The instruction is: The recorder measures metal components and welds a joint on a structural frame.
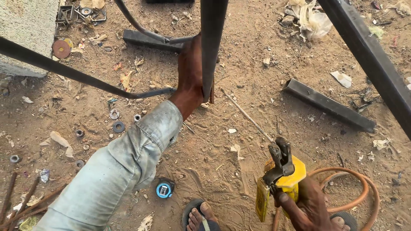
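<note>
Steel tube (212, 38): dark, square in section, standing upright in the centre of the scene and running out of the top edge. Its surface is matt grey-black with no paint visible. The left hand (190, 72) is clenched around the tube from its left side, fingers wrapped behind it; the grey sleeve (124, 167) reaches in from the near left.

Welding electrode holder (280, 171): yellow body with dark metal clamp jaws, located at the near right. The right hand (306, 207) grasps its handle firmly. A thin welding rod (246, 113) extends from the clamp toward the far left, its tip ending near the base of the tube. An orange cable (355, 179) loops on the ground just right of the holder.

Surroundings: a curved dark rod (77, 75) runs from the far left to meet the tube area. A second steel section (327, 105) lies flat on the sandy ground at the right, and a larger beam (372, 60) crosses the far right corner. Washers (116, 120) lie scattered at the left. A blue tape measure (163, 190) rests on the ground near a sandalled foot (199, 216).
</note>
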